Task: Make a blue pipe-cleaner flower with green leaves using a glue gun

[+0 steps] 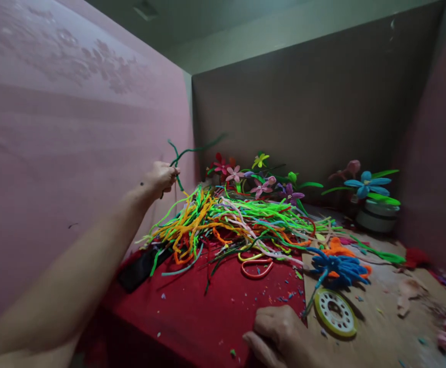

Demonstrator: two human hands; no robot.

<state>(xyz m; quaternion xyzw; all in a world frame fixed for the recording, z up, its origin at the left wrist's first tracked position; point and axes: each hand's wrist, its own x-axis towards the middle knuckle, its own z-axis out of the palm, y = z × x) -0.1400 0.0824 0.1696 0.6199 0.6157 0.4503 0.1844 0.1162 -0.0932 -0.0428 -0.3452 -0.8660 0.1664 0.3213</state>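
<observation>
My left hand (165, 178), stretched out at the left, is closed on dark green pipe cleaners (194, 149) that stick out above and below the fingers. Just below it spreads a large heap of loose pipe cleaners (203, 212), mostly orange, bright green, pink and white. My right hand (278, 335) is low at the near edge of the red cloth, its fingers curled; whatever they may hold is hidden. Close to it, a blue pipe cleaner flower (337, 267) lies with its stem pointing toward that hand. Red-handled scissors (257, 268) lie partly under the heap.
A yellow-rimmed tape roll (335, 313) lies on the cardboard (383, 312) at the right. Finished pipe cleaner flowers (261, 188) stand behind the heap, and a jar (376, 215) holds a light blue one. A black phone (136, 271) lies left. Pink walls flank the red cloth (192, 306).
</observation>
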